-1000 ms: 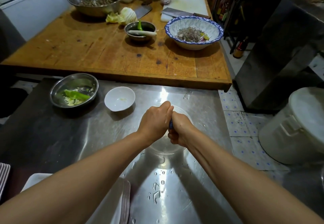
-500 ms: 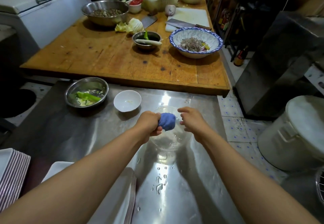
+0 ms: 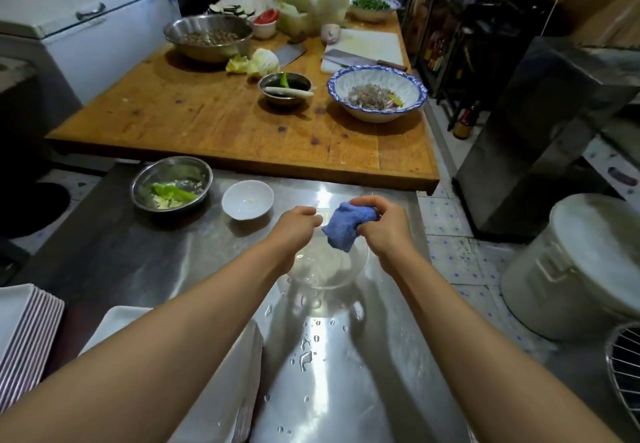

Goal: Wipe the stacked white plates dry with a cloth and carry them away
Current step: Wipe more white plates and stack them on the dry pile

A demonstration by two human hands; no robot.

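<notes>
Head view: a blue cloth (image 3: 349,224) is gripped by the right hand (image 3: 386,226) and pinched by the left hand (image 3: 298,226) above a clear bowl (image 3: 329,266), seemingly for unfolding; stacked white plates (image 3: 221,383) wait nearer, under the left forearm.

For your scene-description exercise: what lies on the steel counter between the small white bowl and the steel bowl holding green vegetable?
In the head view, nothing: only bare steel counter separates the small white bowl from the steel bowl.

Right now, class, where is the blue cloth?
In the head view, centre-right: the blue cloth hangs from the right hand above the clear bowl, right of the small white bowl.
</notes>
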